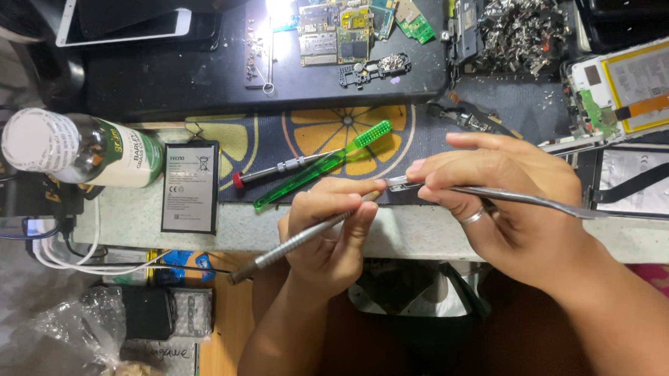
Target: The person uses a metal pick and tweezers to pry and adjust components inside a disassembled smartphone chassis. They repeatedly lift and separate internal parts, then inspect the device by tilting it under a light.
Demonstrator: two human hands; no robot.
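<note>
A slim metal tool with a knurled grey shaft [295, 239] is held in the left hand [325, 236], fingers curled shut around its upper end, the shaft slanting down-left past the bench edge. Flat steel tweezers [499, 195], smooth and tapering, are pinched in the right hand [499, 206] between thumb and fingertips; a plain band is worn on one finger. The two tool tips are brought together just above the pale, speckled bench edge [415, 233] — whether anything is gripped at the tips cannot be told. Both wrists are raised from below, palms turned inward. Just beyond the hands, a translucent green toothbrush [328, 165] is laid diagonally across a red-capped screwdriver [275, 170] on a dark mat printed with citrus slices [276, 136]. To the left, a flat grey rectangular phone battery [190, 187] is set beside a bottle lying on its side, white-capped with a green label [88, 151]. Farther back, green circuit boards [357, 20] and a heap of shiny metal scraps [518, 27] are seen.
</note>
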